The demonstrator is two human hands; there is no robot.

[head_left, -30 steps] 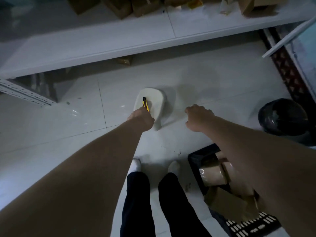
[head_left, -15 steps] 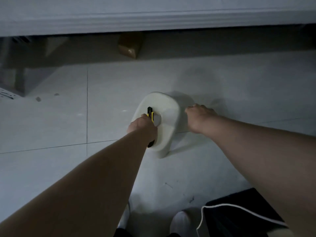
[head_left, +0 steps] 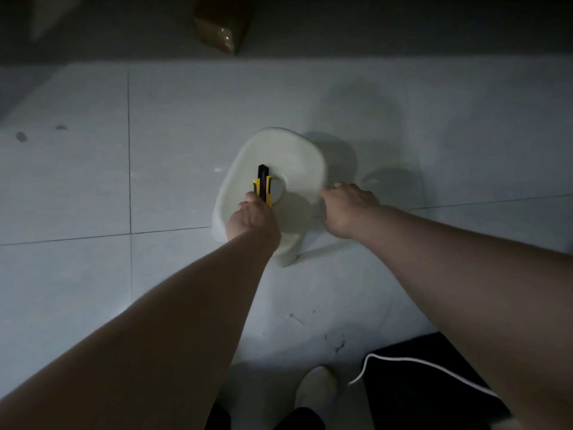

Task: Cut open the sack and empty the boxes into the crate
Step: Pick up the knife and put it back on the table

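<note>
A small white plastic stool point(head_left: 294, 162) with a hole in its seat stands on the tiled floor. My left hand point(head_left: 252, 220) rests on the stool's near left part and grips a yellow and black utility knife point(head_left: 263, 186), whose tip points away from me over the seat. My right hand point(head_left: 345, 209) clasps the stool's right edge with curled fingers. The dark crate point(head_left: 403, 395) shows only as a corner at the bottom right, with a white cord across it. No sack is in view.
A brown taped cardboard box point(head_left: 221, 24) lies in the shadow under a shelf at the top. My light-coloured shoe point(head_left: 316, 389) and dark trouser legs are at the bottom centre. Grey floor tiles point(head_left: 93, 181) spread to the left.
The view has dropped lower and closer to the stool. My right hand has gone from hovering beside the stool to gripping its right edge. My left hand still holds the knife on the seat.
</note>
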